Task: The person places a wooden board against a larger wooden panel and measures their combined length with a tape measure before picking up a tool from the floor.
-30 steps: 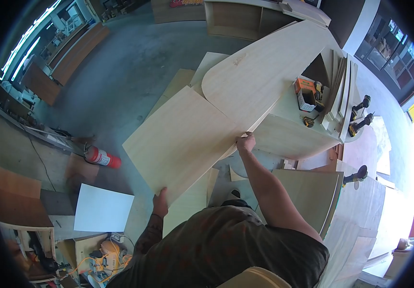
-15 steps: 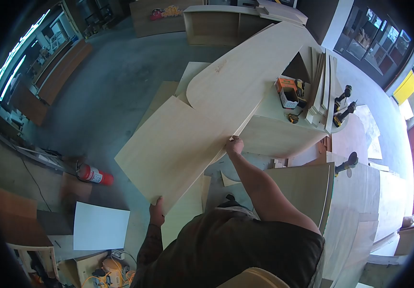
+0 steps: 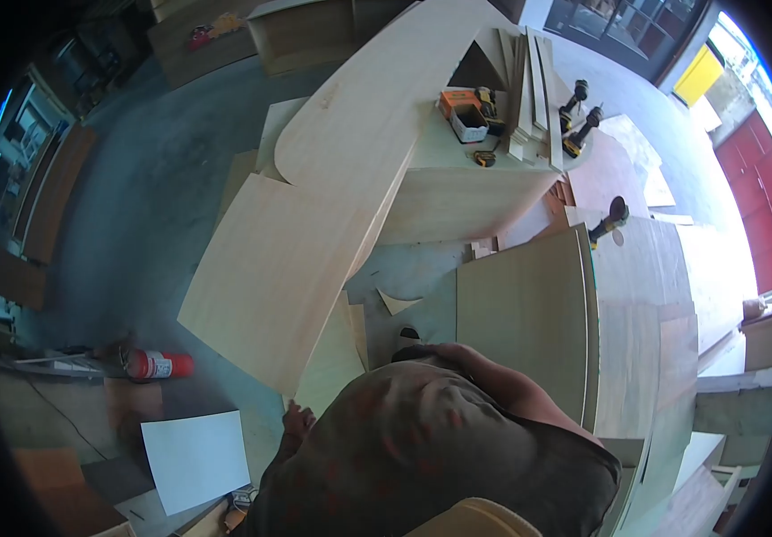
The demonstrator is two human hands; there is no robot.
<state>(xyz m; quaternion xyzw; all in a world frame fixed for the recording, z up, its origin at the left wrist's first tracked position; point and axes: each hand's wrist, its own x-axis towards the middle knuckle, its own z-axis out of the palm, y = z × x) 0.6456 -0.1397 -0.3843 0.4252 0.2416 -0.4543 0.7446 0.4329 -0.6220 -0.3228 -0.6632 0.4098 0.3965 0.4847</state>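
Observation:
A large pale plywood sheet (image 3: 256, 277) with a curved cut-out on its left side lies across the work surface and slopes towards me. My left hand (image 3: 296, 421) is at its nearest corner, fingertips at or just below the edge, fingers apart and not wrapped round the wood. My right hand (image 3: 417, 353) is drawn in against my front, dark and mostly hidden by the shirt and forearm, so its fingers cannot be made out. It is away from the sheet. Below the sheet, a thin offcut (image 3: 398, 302) lies on the floor.
Cordless drills (image 3: 583, 132), wood strips (image 3: 542, 98), a small box (image 3: 469, 123) and a tape measure (image 3: 484, 158) rest on the bench beyond. A panel (image 3: 525, 313) stands to my right, with a grinder-like tool (image 3: 610, 220) beside it. A fire extinguisher (image 3: 161, 364) lies left.
My right hand has let go of the sheet's edge and come back to my front. My left hand has loosened at the corner. The view has shifted, so the sheet appears further left.

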